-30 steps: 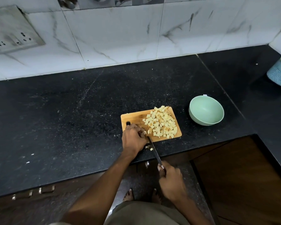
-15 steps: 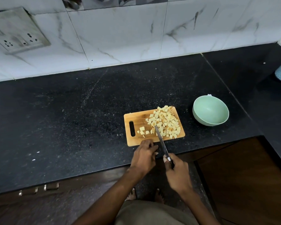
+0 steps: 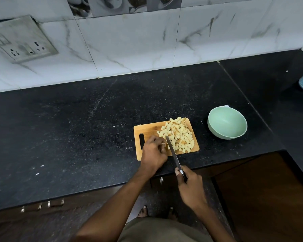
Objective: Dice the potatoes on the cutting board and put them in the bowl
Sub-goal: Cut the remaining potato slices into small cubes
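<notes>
From the head camera: the wooden cutting board [image 3: 148, 132] sits near the front edge of the black counter [image 3: 77, 128], and the diced potatoes [image 3: 177, 135] are heaped on its right half, a few spilling over the far right corner. The mint-green bowl [image 3: 227, 122] stands to the right of the board, apart from it, with nothing visible inside. The left hand [image 3: 153, 151] is down on the near middle of the board, fingers curled at the left fringe of the pile; whether it pinches a piece, I cannot tell. The right hand [image 3: 191, 187] is wrapped around the handle of the knife [image 3: 173, 153], hanging off the counter's near edge, blade running up and left so the tip lies at the pile's near-left side.

Handling call: these cubes look small, light, firm and probably damp, so they'll likely scatter and stick. Best swept together along the blade or cupped with a hand, or the board itself lifted by the slot end and tipped.

Against half a second back: the left hand has come forward from the board's near edge onto the board, covering the small separate cluster that lay by the slot. The knife sits in much the same line. The bowl has not moved on the counter.
</notes>
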